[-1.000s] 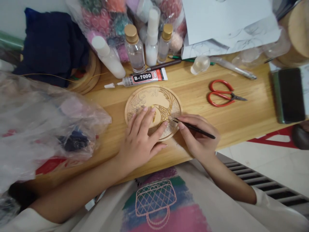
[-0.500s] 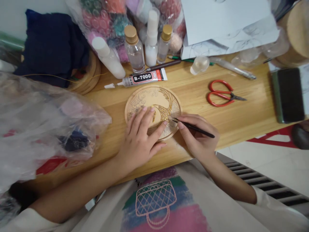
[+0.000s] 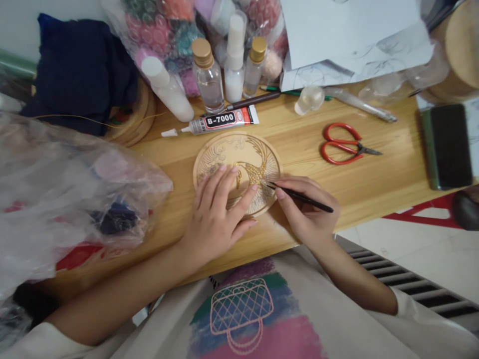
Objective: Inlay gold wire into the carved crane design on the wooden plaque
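A round wooden plaque lies on the table, carved with fine lines and a bird figure whose body and neck are gold. My left hand rests on its lower left part, fingers stretched out and hiding some of the pattern. Between the thumb and fingers of my right hand are slim black tweezers, slanting down to the left. Their tips touch or hover just over the plaque beside the bird's body; contact cannot be made out.
Above the plaque lies a B-7000 glue tube, with a dark pen and several bottles behind. Red-handled scissors and a phone lie to the right. A plastic bag covers the table's left side.
Almost nothing differs. Both hands stay at the plaque, and the tweezers keep nearly the same place and slant.
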### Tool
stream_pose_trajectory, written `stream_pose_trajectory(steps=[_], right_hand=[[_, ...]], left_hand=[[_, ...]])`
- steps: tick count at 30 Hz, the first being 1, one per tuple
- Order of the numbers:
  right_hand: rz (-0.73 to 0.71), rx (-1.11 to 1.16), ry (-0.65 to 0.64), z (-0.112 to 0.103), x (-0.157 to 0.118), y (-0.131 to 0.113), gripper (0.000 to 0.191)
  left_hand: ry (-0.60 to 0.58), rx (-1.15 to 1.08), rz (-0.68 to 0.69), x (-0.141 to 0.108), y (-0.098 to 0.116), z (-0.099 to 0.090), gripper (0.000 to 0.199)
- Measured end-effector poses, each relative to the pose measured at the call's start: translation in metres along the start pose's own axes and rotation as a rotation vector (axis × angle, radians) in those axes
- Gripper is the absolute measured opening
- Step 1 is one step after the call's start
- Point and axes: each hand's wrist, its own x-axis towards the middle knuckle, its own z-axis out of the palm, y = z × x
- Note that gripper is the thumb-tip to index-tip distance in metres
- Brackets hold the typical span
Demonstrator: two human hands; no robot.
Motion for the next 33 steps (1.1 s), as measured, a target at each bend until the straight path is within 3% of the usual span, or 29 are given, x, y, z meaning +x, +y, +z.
stream_pose_trajectory(steps=[20,29,33], right_hand=[[0.016,-0.003,-0.007,-0.0005,0.0008,0.0003,0.022],[0.028,-0.02,0.001,0.0003,0.0015,-0.0001,0.017],[0.042,-0.014,0.002,0.0001,0.0012,0.0002,0.016]], left_hand=[[-0.032,-0.04,-0.019,-0.0008,0.0014,0.0033,0.044],[-0.007,-0.007,-0.075,-0.0007,0.0021,0.0015,0.051],[0.013,-0.004,-0.034,-0.0004,0.0018,0.0011,0.047]])
